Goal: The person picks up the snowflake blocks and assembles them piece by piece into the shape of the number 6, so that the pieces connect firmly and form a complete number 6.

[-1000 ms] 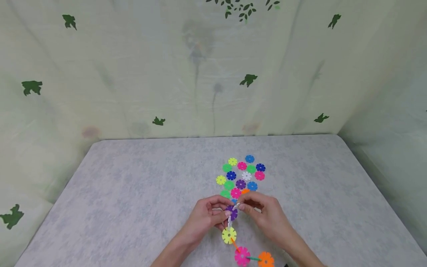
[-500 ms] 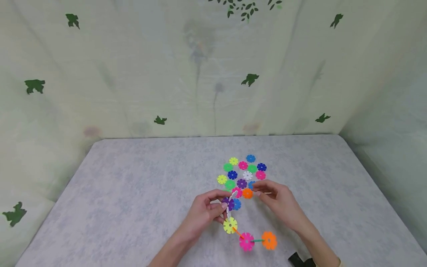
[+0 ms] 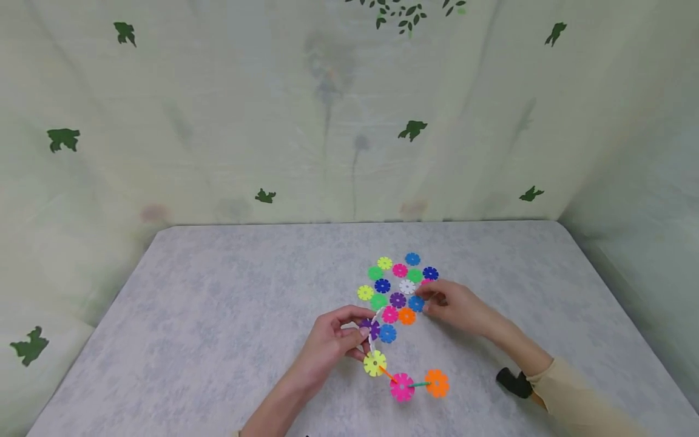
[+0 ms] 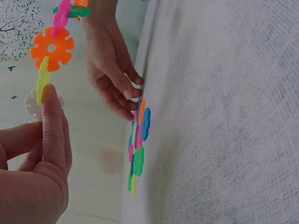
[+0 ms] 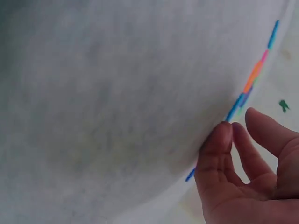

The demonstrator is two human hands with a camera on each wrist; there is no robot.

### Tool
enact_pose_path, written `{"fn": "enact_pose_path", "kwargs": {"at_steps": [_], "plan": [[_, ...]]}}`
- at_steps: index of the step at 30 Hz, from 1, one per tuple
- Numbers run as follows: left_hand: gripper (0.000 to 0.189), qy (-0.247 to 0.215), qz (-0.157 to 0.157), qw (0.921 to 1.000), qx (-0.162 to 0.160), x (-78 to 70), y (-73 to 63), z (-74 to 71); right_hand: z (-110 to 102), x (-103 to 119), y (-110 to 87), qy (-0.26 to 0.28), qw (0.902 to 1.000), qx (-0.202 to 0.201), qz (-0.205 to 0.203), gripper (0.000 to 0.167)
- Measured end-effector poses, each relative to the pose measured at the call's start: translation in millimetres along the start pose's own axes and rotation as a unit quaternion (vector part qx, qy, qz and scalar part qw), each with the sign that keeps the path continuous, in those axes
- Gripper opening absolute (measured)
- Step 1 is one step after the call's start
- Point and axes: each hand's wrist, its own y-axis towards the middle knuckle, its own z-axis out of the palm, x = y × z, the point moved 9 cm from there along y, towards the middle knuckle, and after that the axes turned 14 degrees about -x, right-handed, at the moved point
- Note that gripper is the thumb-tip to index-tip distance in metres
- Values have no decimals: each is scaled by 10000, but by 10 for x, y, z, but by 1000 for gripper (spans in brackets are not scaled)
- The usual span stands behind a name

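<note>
My left hand (image 3: pixel 333 334) pinches the purple notched disc (image 3: pixel 374 328) of a chain of interlocking plastic discs. White discs are slotted onto this purple one. From there the chain hangs through a yellow disc (image 3: pixel 375 363), an orange one (image 4: pixel 52 48) seen flat in the left wrist view, then a pink disc (image 3: pixel 402 387), a green one (image 4: pixel 78 11) and an orange end disc (image 3: pixel 437 383). My right hand (image 3: pixel 459 308) is over the right side of the loose discs, fingertips at a blue disc (image 3: pixel 416 303), thumb and fingers apart in the right wrist view.
Several loose discs lie flat in a cluster on the grey table, among them a white disc (image 3: pixel 406 286), an orange disc (image 3: pixel 406 316) and a nearer blue disc (image 3: pixel 388 333). Beside my right forearm lies a black object (image 3: pixel 513 383). A patterned curtain (image 3: pixel 218 121) hangs behind the table.
My right hand has let go of the chain's white disc and moved right and away from me to the loose discs. The left hand keeps its hold, and the chain's hanging end sits higher in view.
</note>
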Motion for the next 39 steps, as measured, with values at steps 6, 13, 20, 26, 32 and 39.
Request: {"fn": "enact_pose_path", "kwargs": {"at_steps": [6,13,20,26,32,39], "plan": [[26,8,-43,10000,-16,18,19,5,23,-75,90,-120,9997,200,-93,27],[26,-47,-44,10000,69,28,24,30,28,-116,119,-79,9996,147,231,24],[26,-42,-117,9999,23,37,21,20,9,-38,17,-378,9985,-179,353,19],[27,-26,-142,9999,16,54,19,14,-37,40,-126,-338,9969,-532,463,15],[28,20,-153,9999,-12,62,10,12,-135,211,-276,72,9943,-828,670,15],[26,121,-192,9997,-28,68,14,15,-162,412,-442,615,9866,-1106,1027,22]]}}
